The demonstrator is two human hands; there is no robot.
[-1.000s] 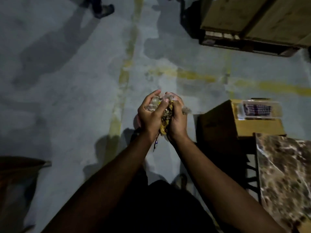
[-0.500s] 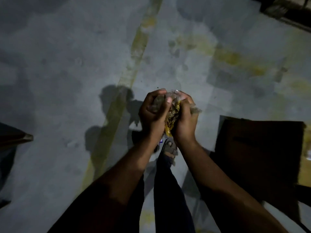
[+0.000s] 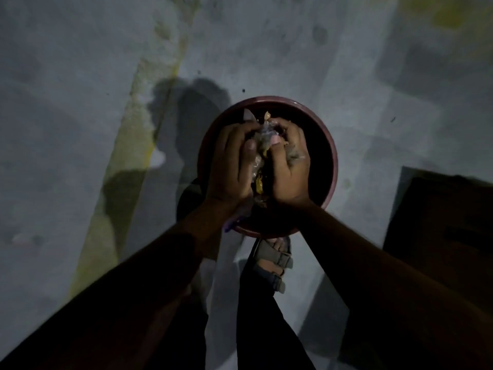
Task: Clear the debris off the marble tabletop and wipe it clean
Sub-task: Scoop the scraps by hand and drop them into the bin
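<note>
A bundle of crumpled wrappers and debris point(image 3: 261, 153), clear plastic with yellow bits, is squeezed between both my hands. My left hand point(image 3: 232, 166) grips it from the left and my right hand point(image 3: 289, 166) grips it from the right. Both hands are held directly over a round dark-red bin point(image 3: 330, 156) that stands on the floor. The bin's inside is dark and I cannot see what lies in it. The marble tabletop is out of view.
Grey concrete floor point(image 3: 80, 102) with a faded yellow line point(image 3: 128, 145) running diagonally on the left. A dark box-like object point(image 3: 440, 222) stands at the right edge. My sandalled foot point(image 3: 273, 259) is just in front of the bin.
The view has swung down and forward. The red bin has come into view beneath my hands, which still hold the bundle. The marble top and yellow stand have left the frame.
</note>
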